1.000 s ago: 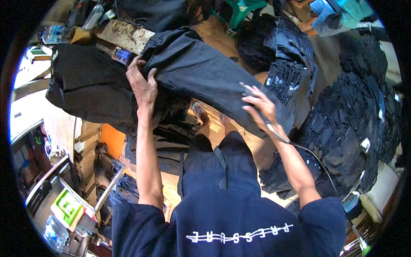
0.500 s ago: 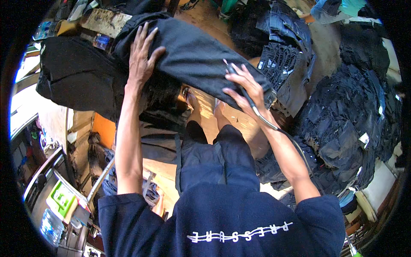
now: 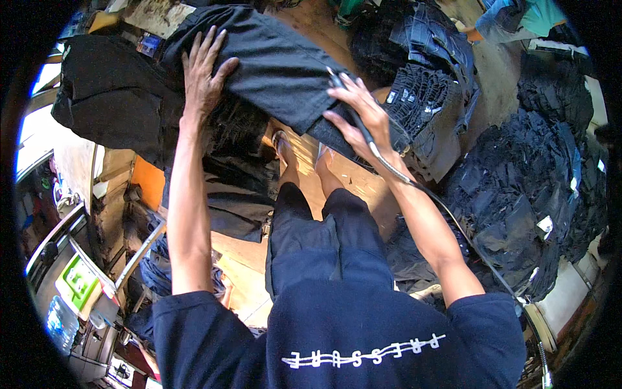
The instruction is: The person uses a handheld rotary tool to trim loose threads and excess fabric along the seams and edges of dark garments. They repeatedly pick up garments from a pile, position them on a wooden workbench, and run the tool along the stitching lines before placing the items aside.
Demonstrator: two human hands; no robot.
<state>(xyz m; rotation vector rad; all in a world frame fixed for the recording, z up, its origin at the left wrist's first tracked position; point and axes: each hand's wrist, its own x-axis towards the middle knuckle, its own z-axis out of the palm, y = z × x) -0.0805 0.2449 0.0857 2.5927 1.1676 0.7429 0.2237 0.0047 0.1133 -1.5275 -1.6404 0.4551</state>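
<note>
A black trouser leg (image 3: 272,61) lies stretched out smooth ahead of me, slanting from upper left down to the right. Flat on its left part rests my left hand (image 3: 203,78), fingers spread and holding nothing. My right hand (image 3: 364,110) is closed around a slim pen-shaped tool (image 3: 355,115) near the leg's lower right end. The tool's thin tip points up and left, at or just over the cloth; whether it touches I cannot tell. A flexible cable (image 3: 447,209) runs from the tool along my right forearm.
More black cloth (image 3: 116,97) hangs at the left. Folded dark jeans (image 3: 421,91) are stacked beyond my right hand, and a large heap of black garments (image 3: 512,194) fills the right side. A green-and-white box (image 3: 79,283) and a plastic bottle (image 3: 61,324) stand at lower left.
My right hand and the tool have moved a little up and left over the cloth. My left hand sits slightly further left, still flat. The whole view has shifted slightly.
</note>
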